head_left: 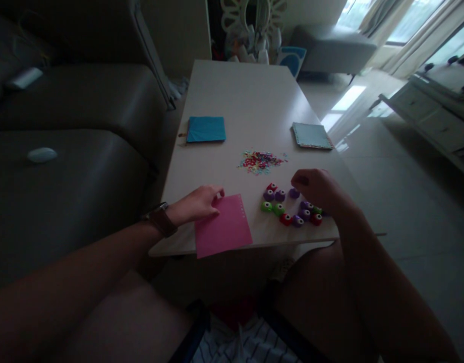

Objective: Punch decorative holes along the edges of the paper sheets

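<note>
A pink sheet (225, 229) with small holes along its right edge lies at the table's near edge, its lower part overhanging. My left hand (205, 202) rests on the sheet's upper left, thumb and fingers apart. Above the right end of a group of small red, purple and green pieces (279, 209) is my right hand (315, 187), its fingers curled together; whether anything is between them is hidden. One purple piece (294, 193) stands just below its fingertips. Beyond the group, tiny multicoloured bits (261, 162) lie in a loose pile.
On the white table (239, 91), a blue packet (206, 129) lies at the left and a pale green-blue pad (312, 136) at the right. A dark sofa (73, 101) borders the left side. Bottles and a mirror stand past the far end.
</note>
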Motion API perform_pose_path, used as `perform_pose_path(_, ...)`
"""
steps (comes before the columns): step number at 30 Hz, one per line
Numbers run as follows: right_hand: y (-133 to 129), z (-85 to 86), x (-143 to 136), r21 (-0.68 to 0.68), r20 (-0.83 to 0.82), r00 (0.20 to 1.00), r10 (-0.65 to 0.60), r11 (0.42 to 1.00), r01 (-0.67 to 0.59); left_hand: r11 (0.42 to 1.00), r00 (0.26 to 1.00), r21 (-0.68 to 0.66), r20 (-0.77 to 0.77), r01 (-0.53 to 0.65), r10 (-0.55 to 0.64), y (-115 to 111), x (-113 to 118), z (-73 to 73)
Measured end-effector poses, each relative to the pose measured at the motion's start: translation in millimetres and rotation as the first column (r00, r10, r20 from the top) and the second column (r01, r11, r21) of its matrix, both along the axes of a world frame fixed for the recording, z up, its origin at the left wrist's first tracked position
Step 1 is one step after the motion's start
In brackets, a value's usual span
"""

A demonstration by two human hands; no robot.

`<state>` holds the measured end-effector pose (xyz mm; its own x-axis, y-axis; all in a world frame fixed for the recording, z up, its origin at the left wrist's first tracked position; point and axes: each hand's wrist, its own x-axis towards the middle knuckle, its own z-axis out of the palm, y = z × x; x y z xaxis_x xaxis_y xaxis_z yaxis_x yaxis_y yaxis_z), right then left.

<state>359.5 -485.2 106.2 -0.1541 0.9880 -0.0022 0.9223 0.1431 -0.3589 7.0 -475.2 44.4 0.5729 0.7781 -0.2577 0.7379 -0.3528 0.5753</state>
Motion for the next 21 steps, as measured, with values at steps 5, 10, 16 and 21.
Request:
perform_pose_path(5, 3.5, 6.5, 18.7, -0.036, 0.015, 0.992, -0.122, 0.992, 0.123, 0.995, 0.999, 0.099, -0.048, 0.007, -0.002, 0.9, -1.8, -3.2)
perform_pose_path(10, 5.7, 5.5, 28.1, -0.138, -0.007, 0.982, -0.186, 0.973, 0.184, 0.998, 1.000, 0.060, -0.015, -0.001, 0.002, 1.2, -2.9, -5.9)
perform_pose_path(16, 8.0, -2.8, 33.1, -0.190, 0.000, 0.983, -0.182, 0.965, 0.179, 0.999, 1.000, 0.052, -0.014, 0.015, -0.015, -0.6, 0.0, 0.8)
perform_pose_path(21, 9.6, -0.7, 36.6, -0.227, 0.088, 0.983, -0.162, 0.957, 0.178, 0.999, 1.000, 0.049, -0.022, -0.001, 0.002, -0.4, 0.0, -0.7)
